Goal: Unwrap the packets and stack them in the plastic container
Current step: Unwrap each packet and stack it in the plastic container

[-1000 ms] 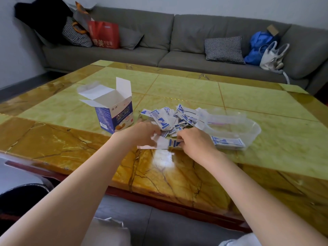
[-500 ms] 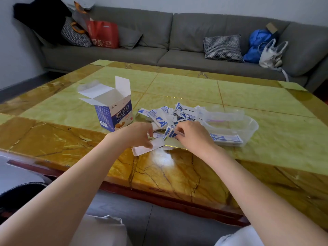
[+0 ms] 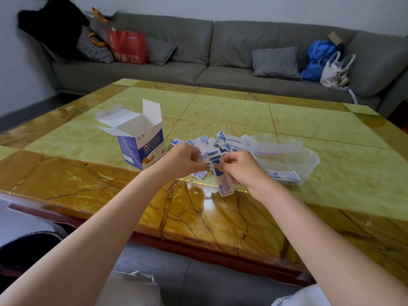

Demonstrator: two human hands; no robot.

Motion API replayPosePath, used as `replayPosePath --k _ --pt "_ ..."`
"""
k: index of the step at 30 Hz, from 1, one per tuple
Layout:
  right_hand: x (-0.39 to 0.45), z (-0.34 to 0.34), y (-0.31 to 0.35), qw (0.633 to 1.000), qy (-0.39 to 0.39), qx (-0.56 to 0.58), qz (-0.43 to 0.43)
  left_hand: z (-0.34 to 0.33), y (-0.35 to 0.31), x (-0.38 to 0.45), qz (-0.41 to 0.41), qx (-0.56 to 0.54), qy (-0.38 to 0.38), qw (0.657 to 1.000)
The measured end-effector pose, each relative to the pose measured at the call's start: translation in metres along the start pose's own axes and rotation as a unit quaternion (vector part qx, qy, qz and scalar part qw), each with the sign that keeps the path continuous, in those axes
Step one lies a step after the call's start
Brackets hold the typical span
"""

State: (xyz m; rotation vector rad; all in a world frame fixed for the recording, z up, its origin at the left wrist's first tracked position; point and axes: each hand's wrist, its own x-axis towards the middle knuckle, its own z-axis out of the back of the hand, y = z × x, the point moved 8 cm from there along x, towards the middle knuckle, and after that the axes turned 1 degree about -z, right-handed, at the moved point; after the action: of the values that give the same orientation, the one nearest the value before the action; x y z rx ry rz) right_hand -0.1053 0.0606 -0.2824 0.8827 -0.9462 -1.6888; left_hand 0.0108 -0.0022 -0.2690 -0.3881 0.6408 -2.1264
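Observation:
A white-and-blue bandage packet (image 3: 220,175) hangs lifted above the table, partly peeled apart. My left hand (image 3: 184,160) pinches its upper left flap and my right hand (image 3: 239,167) pinches the other side. Behind the hands lies a heap of several similar packets (image 3: 220,141) on the table. To the right stands a clear plastic container (image 3: 308,165) with a few flat packets (image 3: 284,175) on its bottom.
An opened blue-and-white cardboard box (image 3: 143,142) stands left of the heap. One loose packet (image 3: 199,175) lies under my hands. The table is glossy yellow marble (image 3: 242,115); its near edge (image 3: 198,244) runs in front of me. A grey sofa (image 3: 209,54) with bags sits behind.
Both hands have risen from the table with one packet. The white wrapper piece my left hand pulled along the table is gone from view, and the packet now hangs between the hands.

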Motion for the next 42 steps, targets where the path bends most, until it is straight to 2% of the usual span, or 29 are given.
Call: replayPosePath --k 4,8,10,19,21,24,26,29,31,35,37,40,42 --pt "-0.002 -0.001 0.000 0.998 0.000 0.061 -0.019 0.008 0.003 -0.002 0.031 -0.147 -0.019 0.989" --pt "-0.002 0.004 -0.001 0.994 -0.016 0.107 -0.027 0.021 0.019 -0.003 0.090 -0.228 -0.092 0.965" --pt "0.000 0.004 -0.003 0.990 -0.012 0.134 -0.032 0.021 0.027 -0.004 0.127 -0.267 -0.105 0.950" --pt "0.001 -0.010 -0.002 0.988 0.042 0.141 -0.038 0.018 0.022 -0.005 0.127 -0.269 -0.103 0.949" --pt "0.000 -0.012 -0.001 0.988 0.054 0.140 -0.034 0.020 0.024 -0.006 0.133 -0.298 -0.128 0.936" --pt "0.001 -0.014 -0.002 0.987 0.065 0.140 -0.035 0.024 0.031 -0.010 0.151 -0.371 -0.173 0.900" --pt "0.002 -0.016 -0.003 0.986 0.071 0.146 -0.044 0.023 0.033 -0.012 0.156 -0.418 -0.176 0.878" --pt "0.001 -0.023 -0.002 0.976 0.091 0.189 -0.056 0.019 0.031 -0.014 0.158 -0.448 -0.159 0.866" --pt "0.001 -0.024 0.000 0.971 0.083 0.219 -0.058 0.015 0.027 -0.016 0.155 -0.445 -0.143 0.870" --pt "0.005 -0.016 -0.002 0.975 -0.006 0.219 -0.044 0.007 0.011 -0.018 0.119 -0.359 -0.081 0.922" --pt "0.006 -0.017 -0.003 0.975 -0.023 0.216 -0.041 0.008 0.009 -0.018 0.108 -0.326 -0.083 0.936" --pt "0.005 -0.022 0.000 0.975 -0.023 0.218 -0.038 0.014 0.018 -0.017 0.125 -0.329 -0.114 0.929" --pt "0.005 -0.027 0.001 0.967 -0.016 0.251 -0.047 0.014 0.031 -0.019 0.160 -0.372 -0.129 0.905"
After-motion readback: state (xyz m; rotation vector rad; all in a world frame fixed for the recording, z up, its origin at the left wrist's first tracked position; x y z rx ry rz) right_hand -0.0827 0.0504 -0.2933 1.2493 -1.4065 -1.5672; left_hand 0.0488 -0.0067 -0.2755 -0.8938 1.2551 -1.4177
